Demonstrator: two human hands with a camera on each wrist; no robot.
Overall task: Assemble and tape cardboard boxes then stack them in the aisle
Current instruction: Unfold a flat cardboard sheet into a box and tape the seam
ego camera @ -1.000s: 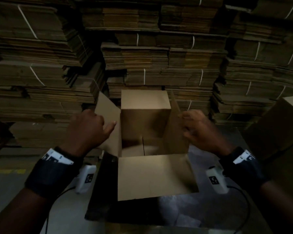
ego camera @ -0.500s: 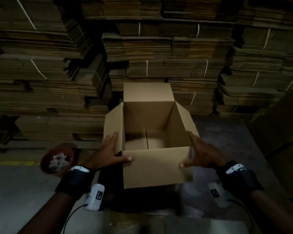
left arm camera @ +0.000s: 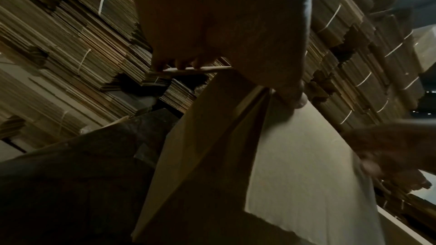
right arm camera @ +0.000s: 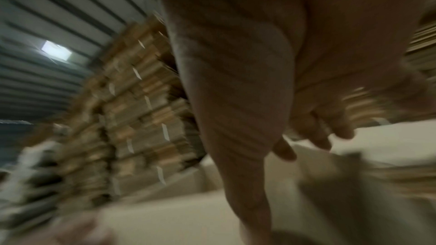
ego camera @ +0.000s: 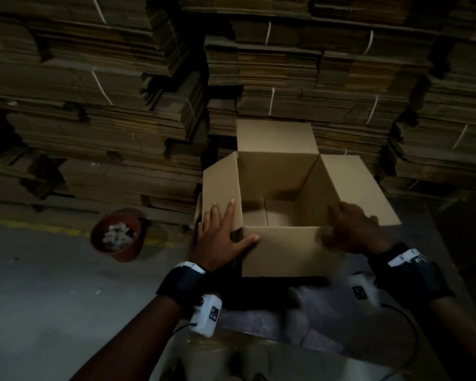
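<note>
An open cardboard box (ego camera: 283, 251) stands on the dark work surface, its far flap upright, its left flap (ego camera: 220, 182) raised, its right flap (ego camera: 357, 188) spread outward. My left hand (ego camera: 228, 226) lies flat against the left flap at the near left corner, fingers straight, thumb pressing the front flap; the left wrist view shows those fingers (left arm camera: 179, 62) at the flap's edge. My right hand (ego camera: 352, 229), blurred by motion, is at the near right corner. In the right wrist view its fingers (right arm camera: 313, 133) hang loosely curved just above the cardboard (right arm camera: 188, 217).
Tall strapped stacks of flat cardboard (ego camera: 286, 78) wall off the far side. A reddish pot of white scraps (ego camera: 116, 235) sits on the floor at left, near a yellow floor line (ego camera: 39, 229). Another dark box (ego camera: 470, 215) stands at right.
Both hands left the upright side flaps and came down to the box's near corners. The near flap folded down, and the right flap has dropped outward. The right hand is still moving.
</note>
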